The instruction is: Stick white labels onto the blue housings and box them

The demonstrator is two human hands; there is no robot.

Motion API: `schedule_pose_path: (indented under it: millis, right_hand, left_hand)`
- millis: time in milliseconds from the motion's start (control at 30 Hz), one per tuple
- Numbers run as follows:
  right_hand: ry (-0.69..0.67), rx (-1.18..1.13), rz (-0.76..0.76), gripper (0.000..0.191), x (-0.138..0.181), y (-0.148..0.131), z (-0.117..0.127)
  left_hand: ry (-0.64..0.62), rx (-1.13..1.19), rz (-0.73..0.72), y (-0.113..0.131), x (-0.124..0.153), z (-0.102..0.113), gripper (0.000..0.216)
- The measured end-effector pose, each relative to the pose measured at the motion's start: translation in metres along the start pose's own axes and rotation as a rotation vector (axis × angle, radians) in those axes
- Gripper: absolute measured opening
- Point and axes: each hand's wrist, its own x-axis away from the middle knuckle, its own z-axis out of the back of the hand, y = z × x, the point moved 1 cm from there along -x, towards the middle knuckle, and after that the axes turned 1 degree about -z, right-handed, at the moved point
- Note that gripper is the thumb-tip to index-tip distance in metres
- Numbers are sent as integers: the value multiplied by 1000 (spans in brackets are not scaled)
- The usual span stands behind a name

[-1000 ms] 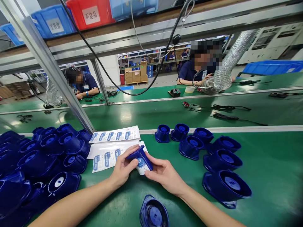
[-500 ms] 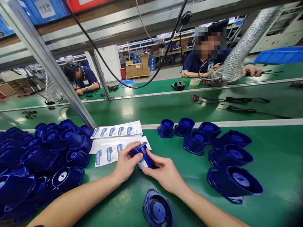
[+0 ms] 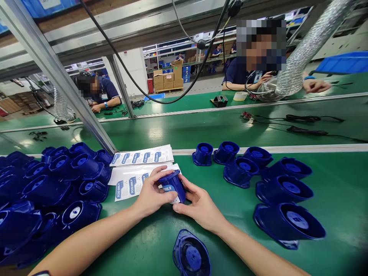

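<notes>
Between both hands is a blue plastic housing [image 3: 179,188], tilted, with a white-and-blue label [image 3: 168,188] on its side reading in part "000L/H". My left hand [image 3: 151,193] grips it from the left, its thumb pressing at the label's lower edge. From the right, my right hand [image 3: 202,209] holds the housing with fingers behind and thumb low in front. Just past the left hand lie label sheets [image 3: 126,189] printed with blue labels. Another blue housing [image 3: 192,255] stands on the green table [image 3: 138,245] nearer to me, its round opening facing up.
Many blue housings [image 3: 46,188] are heaped at the left. Several more [image 3: 290,220] stand in a loose curve at the right. A metal post [image 3: 69,88] rises at the left, and a black cable [image 3: 129,82] hangs ahead. Across the bench, co-workers [image 3: 106,90] sit near silver ducts [image 3: 307,53].
The housing has turned in my hands, so more of its label with blue print shows. My left thumb has shifted down along it. The view has moved slightly.
</notes>
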Motion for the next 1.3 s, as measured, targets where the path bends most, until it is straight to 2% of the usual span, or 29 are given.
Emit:
schedule_pose_path:
  millis: [100, 200, 433, 700, 900, 1033, 1133, 1200, 1300]
  right_hand:
    - [-70, -96, -5, 85, -1, -5, 4]
    - [-43, -166, -32, 66, -2, -7, 6]
    - [5, -184, -33, 68, -1, -2, 2]
    - [23, -238, -61, 66, 0, 2, 1]
    - [41, -235, -33, 60, -4, 0, 1]
    - [50, -259, -27, 61, -6, -6, 1]
    - [66, -288, -52, 61, -5, -11, 2]
    - [57, -296, -74, 60, -4, -14, 4]
    - [47, -177, -28, 58, -3, -16, 8]
  left_hand:
    - [-56, 26, 15, 3, -2, 5, 68]
    - [-104, 55, -6, 4, -4, 9, 59]
    - [-80, -47, -103, 7, 0, 3, 46]
    - [-97, -57, -89, 8, 7, -2, 52]
    - [-114, -193, -116, 7, 12, -5, 74]
    - [-81, -397, -223, 1, 15, -5, 98]
    - [-92, -358, -275, -6, 15, -7, 116]
    - [-67, -284, -293, -9, 15, -8, 114]
    - [-10, -301, -347, -9, 15, -10, 96]
